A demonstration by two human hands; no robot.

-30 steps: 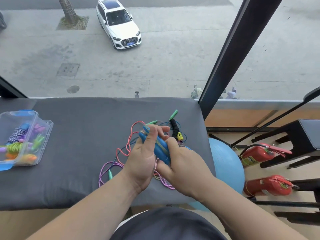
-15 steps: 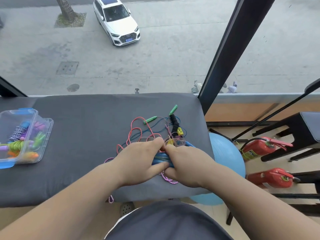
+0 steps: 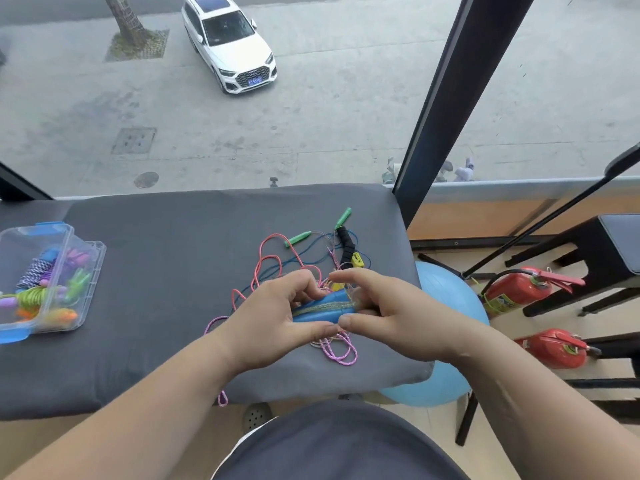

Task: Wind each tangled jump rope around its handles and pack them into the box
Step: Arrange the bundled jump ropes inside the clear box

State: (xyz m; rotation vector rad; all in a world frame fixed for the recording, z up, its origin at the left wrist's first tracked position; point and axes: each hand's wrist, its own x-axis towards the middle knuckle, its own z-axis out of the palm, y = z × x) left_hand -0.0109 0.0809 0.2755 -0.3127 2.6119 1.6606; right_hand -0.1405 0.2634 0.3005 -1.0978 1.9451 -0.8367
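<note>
Near the desk's (image 3: pixel 156 271) right front corner, the left hand's (image 3: pixel 273 313) fingers curl round the blue handles (image 3: pixel 311 318) to hold the pair together. The right hand's (image 3: pixel 394 317) fingers pinch their other end, laying the pale cord (image 3: pixel 329 306) along them. Tangled ropes with green handles (image 3: pixel 298 238) lie just behind and could snag. The box (image 3: pixel 90 289) sits at the left edge.

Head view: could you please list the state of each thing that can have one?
left hand: grips the blue handles.
right hand: pinches the blue handles' end.
blue handles: held together, cord laid along them.
green-handled rope: unwound, tangled on the cushion.
box: open, wound ropes inside.
</note>
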